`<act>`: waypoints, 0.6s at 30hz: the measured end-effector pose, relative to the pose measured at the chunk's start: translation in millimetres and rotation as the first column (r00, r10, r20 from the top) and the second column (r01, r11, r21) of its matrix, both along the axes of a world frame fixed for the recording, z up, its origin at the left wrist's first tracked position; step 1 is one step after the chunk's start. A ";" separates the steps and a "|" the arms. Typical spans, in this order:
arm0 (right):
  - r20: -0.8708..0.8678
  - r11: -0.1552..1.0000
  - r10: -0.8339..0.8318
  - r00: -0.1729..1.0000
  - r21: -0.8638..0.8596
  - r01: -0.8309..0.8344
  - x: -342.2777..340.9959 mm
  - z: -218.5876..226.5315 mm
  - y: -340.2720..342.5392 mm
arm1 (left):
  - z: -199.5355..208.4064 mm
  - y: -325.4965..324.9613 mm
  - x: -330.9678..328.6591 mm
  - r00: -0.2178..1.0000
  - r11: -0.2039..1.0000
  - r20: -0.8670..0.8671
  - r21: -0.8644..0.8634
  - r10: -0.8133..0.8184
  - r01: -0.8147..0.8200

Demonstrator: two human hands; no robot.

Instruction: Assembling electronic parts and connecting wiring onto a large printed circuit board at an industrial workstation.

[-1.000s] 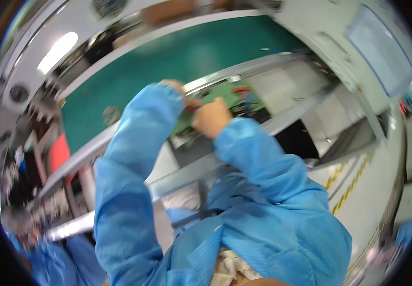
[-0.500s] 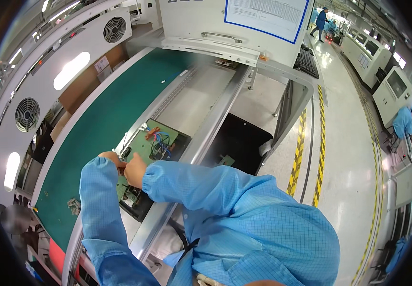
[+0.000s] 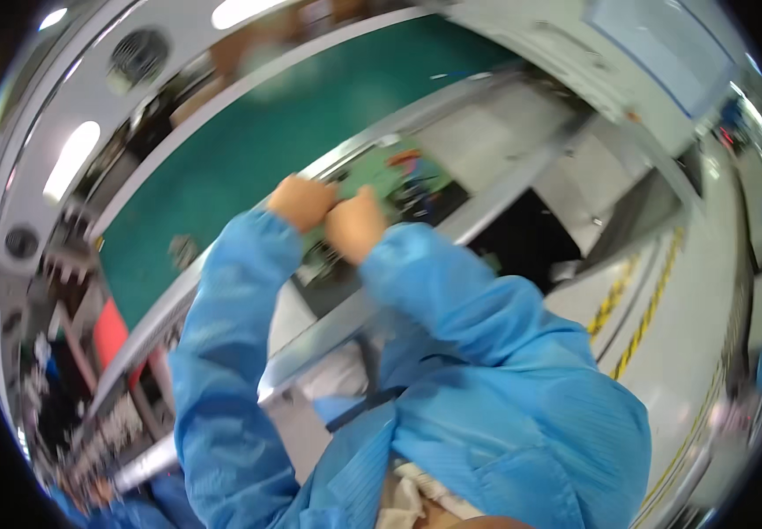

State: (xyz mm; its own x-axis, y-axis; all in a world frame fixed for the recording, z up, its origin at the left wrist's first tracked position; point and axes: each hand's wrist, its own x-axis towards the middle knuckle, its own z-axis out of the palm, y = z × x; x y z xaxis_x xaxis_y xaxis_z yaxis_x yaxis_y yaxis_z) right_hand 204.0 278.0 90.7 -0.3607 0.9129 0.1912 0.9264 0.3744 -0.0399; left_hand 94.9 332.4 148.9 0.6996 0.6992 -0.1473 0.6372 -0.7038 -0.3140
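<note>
My left hand and my right hand are close together over a green circuit board, both with curled fingers. Whatever is between their fingertips is hidden, and motion blurs the view. The board sits in a dark carrier between the metal rails of a conveyor. Right of my right hand, a bundle of red, blue and dark wires lies on the board. More parts of the board show just below my hands, too smeared to name.
A wide green belt runs beyond the near rail, with a small greyish clump on it. Across the rail on the right lies a black panel, lower down. A white machine stands at the far end. Striped tape marks the floor.
The whole view has swung, so the conveyor and hands appear farther right and higher. My hands stay together over the same board, fingers still curled.
</note>
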 end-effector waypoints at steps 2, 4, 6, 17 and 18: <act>-0.054 0.999 0.021 0.998 0.044 -0.019 19.1 10.5 -3.4 | 14.6 -0.9 13.4 0.996 0.996 -0.028 -0.036 -0.085 0.084; -0.079 0.997 0.056 0.995 0.058 -0.052 32.5 18.4 -12.7 | 13.2 -1.6 17.1 0.987 0.984 -0.006 -0.075 -0.162 0.161; -0.084 0.991 0.123 0.989 0.065 -0.117 41.3 18.7 -15.7 | 9.6 -2.2 13.1 0.986 0.981 0.027 -0.104 -0.165 0.167; -0.296 0.958 0.091 0.951 -0.235 -0.165 130.2 51.4 100.2 | 18.2 5.3 35.5 0.978 0.958 0.042 -0.195 -0.205 0.209; -0.386 0.946 0.041 0.922 -0.282 -0.161 132.1 39.0 117.2 | 21.8 7.5 36.5 0.983 0.956 0.043 -0.227 -0.181 0.186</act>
